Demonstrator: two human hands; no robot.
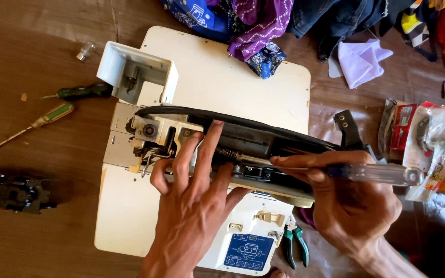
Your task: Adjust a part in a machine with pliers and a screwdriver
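Both hands sit nearest the lens, over a white sewing machine lying open on the brown floor, its dark inner mechanism exposed along the middle. Cloth is heaped at the machine's far edge. The left hand is spread wide, fingertips pressing the metal parts near the needle end. The right hand grips a clear-handled screwdriver, its shaft reaching toward a small spring.

Risks, as I judge them: the tip could slip off and jab the left fingers just beside it; the spring could jump loose and vanish among the cloth. Green pliers lie at the near edge, two more screwdrivers to the left, and a small bulb that could roll away.
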